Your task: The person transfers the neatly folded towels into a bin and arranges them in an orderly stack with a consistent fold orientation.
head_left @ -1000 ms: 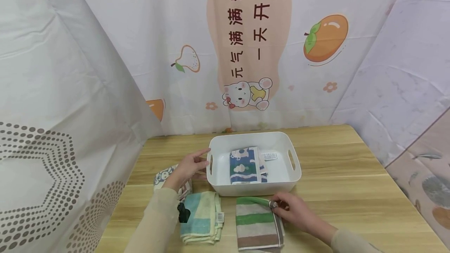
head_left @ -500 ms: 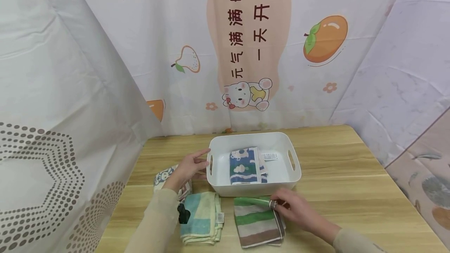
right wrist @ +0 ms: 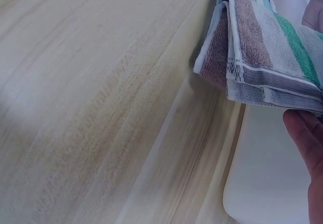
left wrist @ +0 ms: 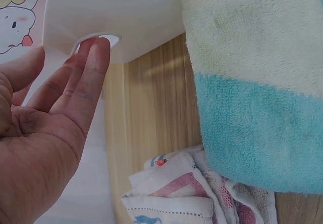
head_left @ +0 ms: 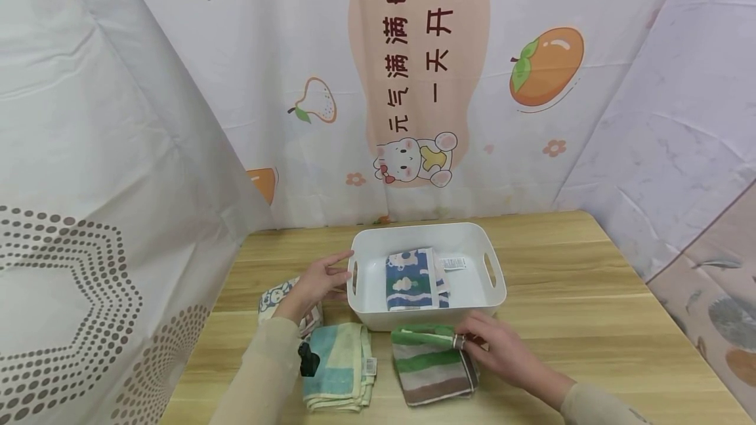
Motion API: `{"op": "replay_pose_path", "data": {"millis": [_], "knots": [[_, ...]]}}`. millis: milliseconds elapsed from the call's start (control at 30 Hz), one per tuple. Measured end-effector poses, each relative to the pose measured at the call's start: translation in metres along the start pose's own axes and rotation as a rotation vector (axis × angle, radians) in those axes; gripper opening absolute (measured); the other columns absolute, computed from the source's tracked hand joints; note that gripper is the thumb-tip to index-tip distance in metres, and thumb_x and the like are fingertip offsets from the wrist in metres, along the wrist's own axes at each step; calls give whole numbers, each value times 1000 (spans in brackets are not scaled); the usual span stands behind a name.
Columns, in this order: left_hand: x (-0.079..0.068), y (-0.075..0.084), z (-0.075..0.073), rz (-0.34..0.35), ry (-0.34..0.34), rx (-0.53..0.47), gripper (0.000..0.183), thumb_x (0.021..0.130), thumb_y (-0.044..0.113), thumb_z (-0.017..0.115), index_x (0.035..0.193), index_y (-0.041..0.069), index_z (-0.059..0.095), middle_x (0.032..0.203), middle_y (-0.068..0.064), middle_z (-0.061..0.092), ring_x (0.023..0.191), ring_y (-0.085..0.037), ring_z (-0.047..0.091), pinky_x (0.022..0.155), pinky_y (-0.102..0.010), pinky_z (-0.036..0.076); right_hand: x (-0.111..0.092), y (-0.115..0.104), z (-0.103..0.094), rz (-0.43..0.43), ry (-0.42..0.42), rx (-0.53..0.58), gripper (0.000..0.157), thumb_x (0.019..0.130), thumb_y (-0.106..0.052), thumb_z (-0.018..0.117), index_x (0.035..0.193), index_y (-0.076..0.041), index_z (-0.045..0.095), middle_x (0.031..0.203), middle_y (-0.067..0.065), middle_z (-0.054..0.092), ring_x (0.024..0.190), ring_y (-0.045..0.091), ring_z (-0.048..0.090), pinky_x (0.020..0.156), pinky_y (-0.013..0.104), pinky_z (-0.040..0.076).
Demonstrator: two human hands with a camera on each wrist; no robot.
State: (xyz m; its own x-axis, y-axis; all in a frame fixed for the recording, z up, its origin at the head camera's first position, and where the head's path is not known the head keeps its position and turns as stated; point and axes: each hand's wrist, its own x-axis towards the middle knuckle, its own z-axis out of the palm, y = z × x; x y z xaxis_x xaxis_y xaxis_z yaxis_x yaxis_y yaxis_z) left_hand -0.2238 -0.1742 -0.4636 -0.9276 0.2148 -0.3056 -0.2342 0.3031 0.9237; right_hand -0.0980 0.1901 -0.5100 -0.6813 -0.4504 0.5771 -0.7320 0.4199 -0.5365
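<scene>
My right hand [head_left: 493, 349] pinches the upper right edge of a folded towel [head_left: 434, 378] striped green, grey and brown. In the right wrist view the towel [right wrist: 282, 47] hangs above the table, with my fingers [right wrist: 305, 138] at its edge. My left hand [head_left: 319, 281] is at the left side of a white plastic basket [head_left: 425, 320]. The left wrist view has its fingers [left wrist: 96, 62] nearly straight, reaching the basket's handle hole, thumb apart. A folded blue and green patterned towel [head_left: 407, 277] lies inside the basket.
A folded teal and cream towel [head_left: 336, 359] lies left of the striped one. Behind it, partly under my left forearm, is a white patterned towel [head_left: 274, 295]. The wooden table [head_left: 567, 281] meets a printed curtain [head_left: 295, 169] at the back.
My right hand has lifted the striped towel and moved it slightly away from me, toward the basket. The left hand and the basket have stayed in place.
</scene>
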Motion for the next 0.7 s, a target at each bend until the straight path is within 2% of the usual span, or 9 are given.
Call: {"op": "replay_pose_path", "data": {"millis": [233,700], "knots": [[0,-2,0,11,0,0,55,102,9,63,154,19,49,127,-22,68,96,-29,72,84,-49,61,3,0,-2,-3,18,-11,41,77,12,78,102,-19,69,98,-8,65,84,1,62,70,12,54],[0,-2,0,8,-3,5,54,102,11,63,154,21,49,129,-23,66,94,-27,72,85,-50,60,5,0,-3,37,67,26,42,78,11,80,104,-19,70,98,-9,67,84,1,62,69,15,56]]}}
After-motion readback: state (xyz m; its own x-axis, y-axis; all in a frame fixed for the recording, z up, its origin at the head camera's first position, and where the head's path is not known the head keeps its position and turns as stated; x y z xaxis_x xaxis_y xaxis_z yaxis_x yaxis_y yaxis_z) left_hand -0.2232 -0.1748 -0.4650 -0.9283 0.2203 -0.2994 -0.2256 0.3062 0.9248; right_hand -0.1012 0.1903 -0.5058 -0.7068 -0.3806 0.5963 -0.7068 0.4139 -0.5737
